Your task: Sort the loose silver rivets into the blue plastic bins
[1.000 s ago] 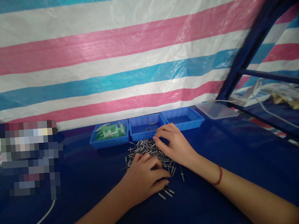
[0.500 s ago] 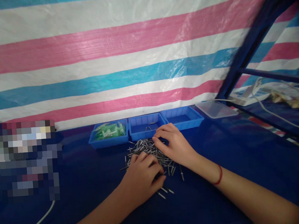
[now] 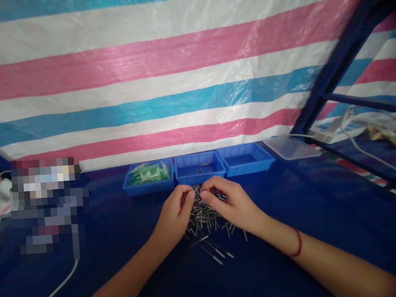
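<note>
A heap of metal blind rivets point(image 3: 202, 213) lies on the dark blue table, with a few loose rivets point(image 3: 217, 251) nearer me. My left hand point(image 3: 175, 213) is over the heap's left side, thumb and forefinger pinched together. Across from it, my right hand point(image 3: 234, 205) is bent over the right side, its thumb and fingertips also closed. The two sets of fingertips nearly meet. Whatever either pinch holds is too small or hidden to make out. Just behind the hands, the middle blue bin point(image 3: 199, 164) contains a few rivets.
The left blue bin point(image 3: 129, 188) holds green and clear packets. A right blue bin point(image 3: 250, 166) and a clear plastic lid point(image 3: 291, 147) continue the row. A striped sheet point(image 3: 147, 97) hangs behind. White cable point(image 3: 55, 294) runs along the left; a blue frame point(image 3: 335, 71) rises at right.
My left hand has moved up and away from me, from the heap's near side to close by my right fingertips, uncovering rivets. My right hand has lowered slightly. The view has shifted a little.
</note>
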Demonstrator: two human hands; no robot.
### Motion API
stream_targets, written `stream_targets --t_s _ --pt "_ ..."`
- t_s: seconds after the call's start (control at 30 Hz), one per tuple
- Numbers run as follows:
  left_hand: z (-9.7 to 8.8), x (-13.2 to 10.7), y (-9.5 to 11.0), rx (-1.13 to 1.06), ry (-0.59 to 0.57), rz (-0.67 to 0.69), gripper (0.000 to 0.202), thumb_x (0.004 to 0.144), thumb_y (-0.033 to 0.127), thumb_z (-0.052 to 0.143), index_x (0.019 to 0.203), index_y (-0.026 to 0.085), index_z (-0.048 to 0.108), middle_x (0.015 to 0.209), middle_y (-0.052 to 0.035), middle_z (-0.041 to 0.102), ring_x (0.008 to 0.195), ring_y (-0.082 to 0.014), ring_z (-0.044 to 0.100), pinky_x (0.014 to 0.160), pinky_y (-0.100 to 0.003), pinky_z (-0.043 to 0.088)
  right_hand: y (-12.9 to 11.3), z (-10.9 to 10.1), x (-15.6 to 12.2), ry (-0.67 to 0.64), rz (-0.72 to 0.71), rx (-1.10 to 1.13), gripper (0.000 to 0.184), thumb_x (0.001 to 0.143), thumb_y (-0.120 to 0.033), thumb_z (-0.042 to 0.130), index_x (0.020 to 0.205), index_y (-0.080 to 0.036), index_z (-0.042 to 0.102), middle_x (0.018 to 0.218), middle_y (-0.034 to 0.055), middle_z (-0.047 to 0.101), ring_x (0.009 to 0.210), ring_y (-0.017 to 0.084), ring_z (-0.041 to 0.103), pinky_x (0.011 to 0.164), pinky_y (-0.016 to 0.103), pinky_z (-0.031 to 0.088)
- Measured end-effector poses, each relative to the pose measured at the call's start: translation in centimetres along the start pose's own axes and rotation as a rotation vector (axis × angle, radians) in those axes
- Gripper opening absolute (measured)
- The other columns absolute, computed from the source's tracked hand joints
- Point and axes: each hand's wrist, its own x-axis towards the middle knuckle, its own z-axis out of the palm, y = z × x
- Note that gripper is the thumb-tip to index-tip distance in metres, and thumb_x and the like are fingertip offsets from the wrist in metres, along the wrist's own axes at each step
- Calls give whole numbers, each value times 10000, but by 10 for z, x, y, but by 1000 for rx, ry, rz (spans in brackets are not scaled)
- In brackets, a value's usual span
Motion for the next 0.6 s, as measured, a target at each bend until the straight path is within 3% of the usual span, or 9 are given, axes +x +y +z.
stream_targets --t_s 0.17,0.4,0.6 --pt "4 -2 -1 -93 12 1 161 930 304 428 931 185 537 853 -13 595 797 -155 569 735 -267 445 0 10 -4 -2 41 87 142 878 -292 522 807 -192 594 711 1 581 635 124 523 598 250 429" --pt "4 -3 2 -34 6 5 178 918 311 460 947 173 570 829 -17 605 740 -145 558 692 -254 443 5 13 -3 23 158 226 176 851 -358 565 808 -189 589 693 -4 566 616 122 508 578 251 431" --pt "3 -2 4 -28 -15 79 168 905 276 480 965 167 593 828 -19 588 720 -129 540 662 -238 437 5 10 -3 13 142 227 149 855 -313 556 831 -184 627 734 12 609 629 129 527 593 267 444"
